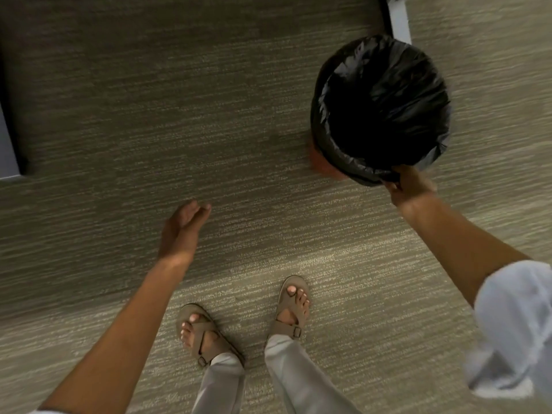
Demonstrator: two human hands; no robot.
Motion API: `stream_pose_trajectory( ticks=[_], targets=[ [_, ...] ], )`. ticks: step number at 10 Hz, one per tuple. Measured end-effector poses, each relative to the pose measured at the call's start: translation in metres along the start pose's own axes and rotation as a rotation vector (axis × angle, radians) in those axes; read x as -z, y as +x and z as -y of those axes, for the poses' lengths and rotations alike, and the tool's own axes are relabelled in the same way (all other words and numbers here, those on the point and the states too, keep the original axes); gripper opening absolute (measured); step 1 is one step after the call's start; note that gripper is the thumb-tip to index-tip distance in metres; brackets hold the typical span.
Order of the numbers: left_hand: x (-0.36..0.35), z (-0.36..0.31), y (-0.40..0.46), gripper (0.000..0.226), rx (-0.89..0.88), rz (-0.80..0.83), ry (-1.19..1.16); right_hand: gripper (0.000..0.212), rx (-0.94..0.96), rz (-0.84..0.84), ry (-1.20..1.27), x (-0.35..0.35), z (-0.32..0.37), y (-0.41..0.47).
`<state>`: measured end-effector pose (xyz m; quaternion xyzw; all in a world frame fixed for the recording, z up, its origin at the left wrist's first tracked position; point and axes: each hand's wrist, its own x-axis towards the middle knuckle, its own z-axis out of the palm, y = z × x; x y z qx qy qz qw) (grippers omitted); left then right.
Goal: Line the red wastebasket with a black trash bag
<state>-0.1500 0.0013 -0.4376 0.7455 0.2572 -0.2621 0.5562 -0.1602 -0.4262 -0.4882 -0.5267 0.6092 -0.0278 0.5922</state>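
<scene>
- Red wastebasket [321, 162] stands on the grey carpet [209, 115], near a dark-edged furniture corner [398, 19] at the far right; only a blurred sliver of its red wall shows below the bag's fold.
- Black trash bag [379, 112] lines it, the glossy plastic folded out over the whole rim and the inside dark.
- Right hand [409, 186] reaches out on a straight arm, sleeve [513, 324] pushed up, fingers pinching the bag's folded edge at the near side of the rim.
- Left hand [182, 228] hangs free over the carpet, well apart from the basket, fingers loosely extended and holding nothing.
- Two feet in tan sandals [291, 309] stand on the carpet between the arms.
</scene>
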Motion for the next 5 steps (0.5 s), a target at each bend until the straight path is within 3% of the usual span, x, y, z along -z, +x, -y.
stream_pose_trajectory(
  ticks=[1,2,3,4,5],
  targets=[
    [0.001,0.0,-0.001,0.06,-0.003,0.02,0.026,0.043,0.146,-0.066,-0.326,0.003,0.001,0.013],
    [0.005,-0.003,0.001,0.058,-0.005,0.008,0.009,0.034,0.064,-0.036,-0.478,0.005,-0.009,0.018],
    [0.008,-0.008,0.0,0.057,-0.025,0.014,0.015,0.017,-0.004,0.091,-0.385,-0.003,0.005,0.007],
    [0.006,-0.015,-0.003,0.059,-0.044,0.018,0.01,0.025,-0.231,0.135,-0.069,-0.008,0.022,-0.024],
    [0.002,-0.024,-0.01,0.06,-0.028,0.026,0.064,0.067,-0.32,0.112,-0.18,-0.001,0.028,-0.032]
  ],
)
